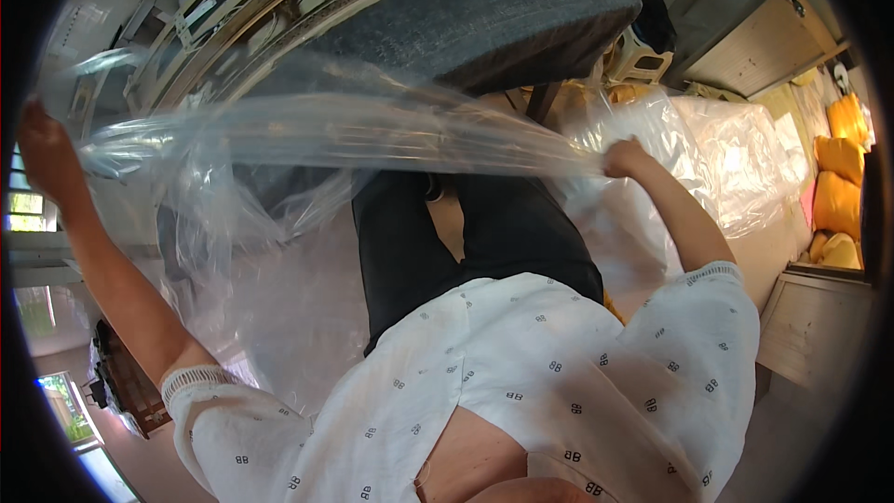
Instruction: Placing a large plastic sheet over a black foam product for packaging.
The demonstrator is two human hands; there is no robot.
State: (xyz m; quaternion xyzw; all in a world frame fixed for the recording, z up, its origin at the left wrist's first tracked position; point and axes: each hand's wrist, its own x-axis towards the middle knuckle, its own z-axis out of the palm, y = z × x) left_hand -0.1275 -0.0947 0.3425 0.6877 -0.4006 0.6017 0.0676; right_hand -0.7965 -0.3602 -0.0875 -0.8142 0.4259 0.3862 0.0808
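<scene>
A long sheet of clear plastic film (345,135) is stretched across in front of me, gathered into folds at both ends. At the far left, my left hand (48,154) is closed on one end of it, with the arm held wide. On the other side my right hand (626,158) grips the bunched right end in a fist. Loose film (214,214) hangs down on the left, below the stretched part. Light glints on the folds, and things behind show through.
Beyond the film stands a table covered in dark grey cloth (484,14), beside a long metal-railed machine (270,0). Large clear plastic-wrapped bundles (736,158) lie on the floor at right. Orange bags (838,177) are stacked farther right, near a wooden cabinet (815,326). A pale stool (641,63) stands behind.
</scene>
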